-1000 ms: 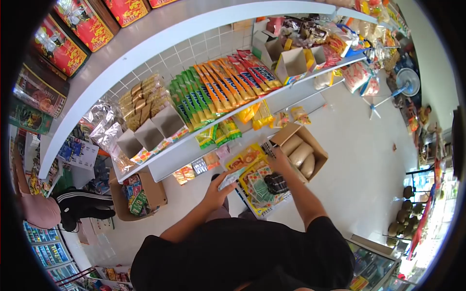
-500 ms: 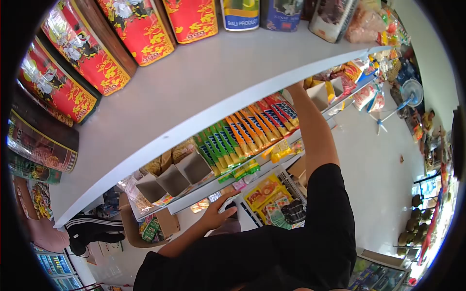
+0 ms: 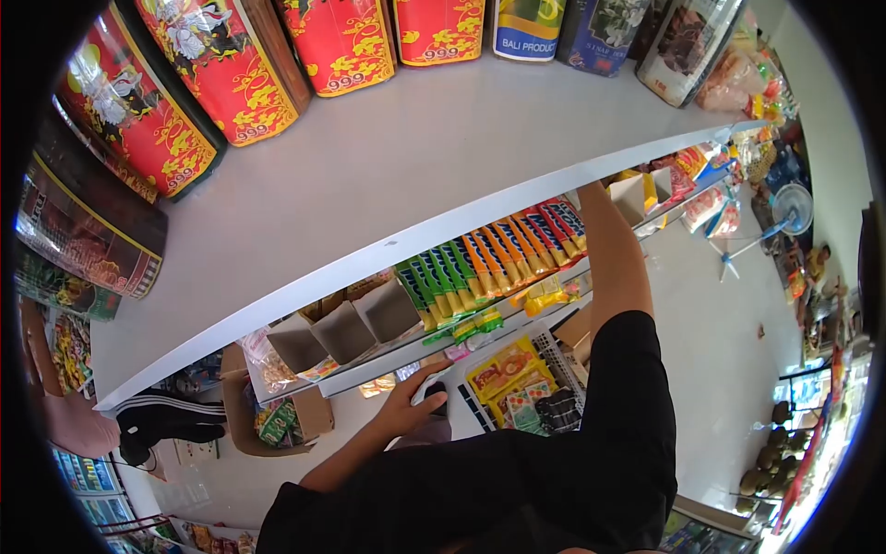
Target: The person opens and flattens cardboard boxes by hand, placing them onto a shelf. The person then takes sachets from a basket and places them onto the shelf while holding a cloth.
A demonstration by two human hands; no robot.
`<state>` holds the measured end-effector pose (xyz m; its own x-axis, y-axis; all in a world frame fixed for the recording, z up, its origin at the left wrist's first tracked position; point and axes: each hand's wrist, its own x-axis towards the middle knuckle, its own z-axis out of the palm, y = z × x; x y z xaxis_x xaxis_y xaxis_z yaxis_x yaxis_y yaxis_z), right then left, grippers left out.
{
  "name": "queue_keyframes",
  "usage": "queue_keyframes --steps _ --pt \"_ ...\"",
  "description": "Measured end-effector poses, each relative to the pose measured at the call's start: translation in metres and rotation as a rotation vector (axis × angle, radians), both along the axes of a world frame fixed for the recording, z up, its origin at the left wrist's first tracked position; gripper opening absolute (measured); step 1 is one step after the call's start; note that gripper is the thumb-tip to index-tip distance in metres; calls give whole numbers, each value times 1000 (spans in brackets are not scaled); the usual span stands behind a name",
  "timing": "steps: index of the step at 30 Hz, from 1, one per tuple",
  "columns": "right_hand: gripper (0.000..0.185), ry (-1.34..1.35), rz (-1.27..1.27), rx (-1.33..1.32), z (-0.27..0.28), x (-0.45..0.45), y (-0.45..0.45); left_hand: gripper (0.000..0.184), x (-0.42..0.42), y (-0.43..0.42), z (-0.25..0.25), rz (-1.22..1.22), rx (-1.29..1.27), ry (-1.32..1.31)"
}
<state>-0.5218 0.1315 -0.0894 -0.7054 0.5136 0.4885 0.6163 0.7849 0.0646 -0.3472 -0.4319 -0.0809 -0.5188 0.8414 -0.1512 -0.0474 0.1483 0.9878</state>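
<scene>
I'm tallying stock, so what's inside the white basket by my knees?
In the basket: yellow packets, green-patterned packets and a dark bundle. Anything beneath them is covered.

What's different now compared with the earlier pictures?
The right forearm has swung up and forward, from the basket to under the upper shelf. Its hand is hidden, so I can't tell what it holds. The view has shifted too, showing more tins. The left hand still holds the pale item; the snack packs look unchanged.
</scene>
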Motion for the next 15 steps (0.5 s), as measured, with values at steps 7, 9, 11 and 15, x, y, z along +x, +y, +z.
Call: queue_keyframes --steps 7,9,11,15 --pt "30 131 241 -27 53 43 -43 62 1 -6 -10 88 78 90" --pt "31 379 385 -96 58 72 -68 61 0 0 -15 108 111 50" --pt "39 563 516 -460 100 127 -139 60 0 11 -9 131 84 58" --pt "57 756 776 -1186 79 207 -188 59 -3 32 -4 201 41 43"
